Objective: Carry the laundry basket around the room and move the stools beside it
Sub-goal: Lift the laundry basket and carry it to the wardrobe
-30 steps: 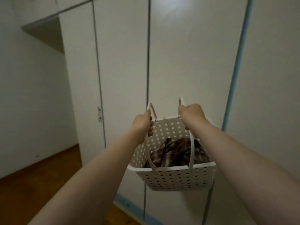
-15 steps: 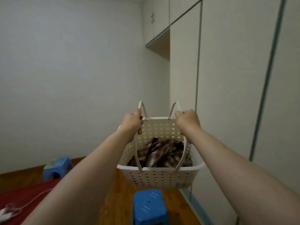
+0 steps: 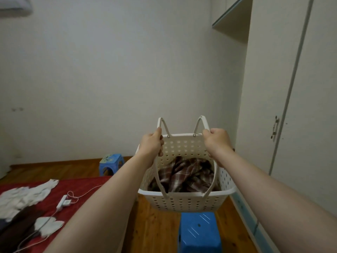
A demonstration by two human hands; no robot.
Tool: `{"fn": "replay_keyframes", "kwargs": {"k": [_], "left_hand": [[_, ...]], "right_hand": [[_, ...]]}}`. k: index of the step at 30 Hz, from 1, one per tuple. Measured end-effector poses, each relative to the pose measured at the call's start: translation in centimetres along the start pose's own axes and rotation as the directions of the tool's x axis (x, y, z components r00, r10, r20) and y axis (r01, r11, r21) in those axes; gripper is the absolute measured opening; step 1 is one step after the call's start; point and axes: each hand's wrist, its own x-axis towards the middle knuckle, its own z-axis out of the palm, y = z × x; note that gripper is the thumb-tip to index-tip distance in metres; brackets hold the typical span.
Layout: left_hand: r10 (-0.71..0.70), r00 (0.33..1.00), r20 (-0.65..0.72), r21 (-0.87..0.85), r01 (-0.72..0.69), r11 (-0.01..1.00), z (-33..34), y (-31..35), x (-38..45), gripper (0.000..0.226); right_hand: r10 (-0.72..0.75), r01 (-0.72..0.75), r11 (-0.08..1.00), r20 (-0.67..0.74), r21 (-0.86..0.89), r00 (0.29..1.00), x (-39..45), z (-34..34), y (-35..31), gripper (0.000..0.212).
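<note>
Two bare forearms reach in from the bottom edge, with no sleeve, watch or glove showing anywhere along them. The left hand [image 3: 152,143] and the right hand [image 3: 217,141] are bare too, and no ring is visible on the fingers [image 3: 161,141]. The nails are too small to make out.
</note>
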Motion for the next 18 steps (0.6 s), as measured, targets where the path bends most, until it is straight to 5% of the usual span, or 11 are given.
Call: {"fn": "replay_keyframes", "kwargs": {"k": [18], "left_hand": [[-0.058, 0.998, -0.012, 0.058, 0.059, 0.997, -3.4, -6.1, 24.2, 0.041]], "right_hand": [[0.09, -0.09, 0.996, 0.035, -0.016, 0.995, 18.3, 16.7, 2.7, 0.027]]}}
